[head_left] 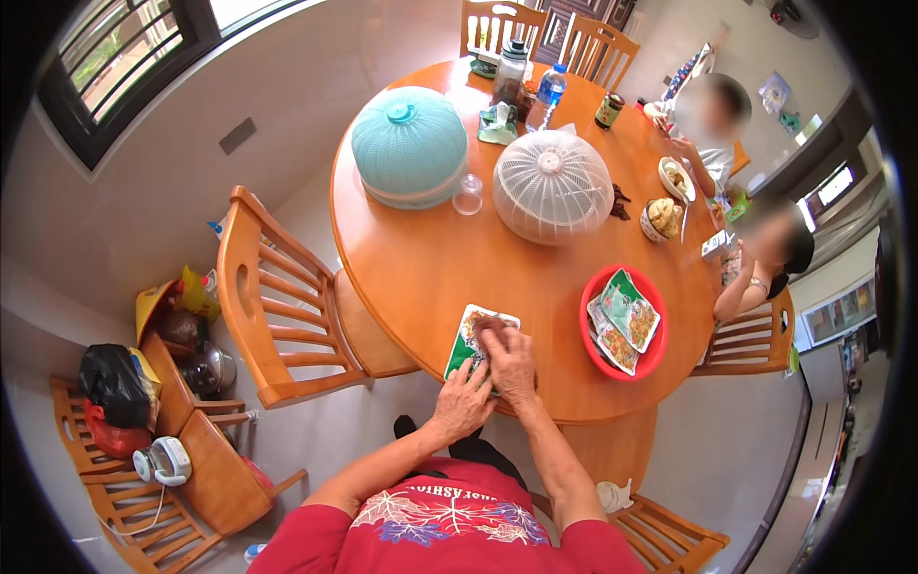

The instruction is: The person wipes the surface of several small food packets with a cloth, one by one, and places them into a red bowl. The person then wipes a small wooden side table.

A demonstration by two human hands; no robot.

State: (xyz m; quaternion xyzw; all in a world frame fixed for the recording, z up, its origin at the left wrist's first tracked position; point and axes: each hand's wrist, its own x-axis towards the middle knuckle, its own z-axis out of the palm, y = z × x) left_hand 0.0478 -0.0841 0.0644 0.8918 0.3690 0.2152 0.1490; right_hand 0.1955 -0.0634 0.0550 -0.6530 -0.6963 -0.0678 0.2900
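A white, green and orange food packet [457,356] lies flat on the wooden table near its front edge. On its upper part is a dark brown, crumpled piece that looks like a cloth [491,322]. My right hand [513,368] presses this piece down, with its fingers bent over it. My left hand [465,399] rests at the packet's near edge, its fingers stretched out on the wrapper. Right of my hands stands a red plastic basin [586,337] with similar packets [631,318] lying in it. The fingertips of my right hand partly hide the brown piece.
On the round table [411,287] stand a teal food cover [409,143], a white mesh cover [552,191], a clear cup [468,196], bottles [550,94] and a bowl of food [660,220]. Two people [712,129] sit at the right. A chair [287,306] stands left.
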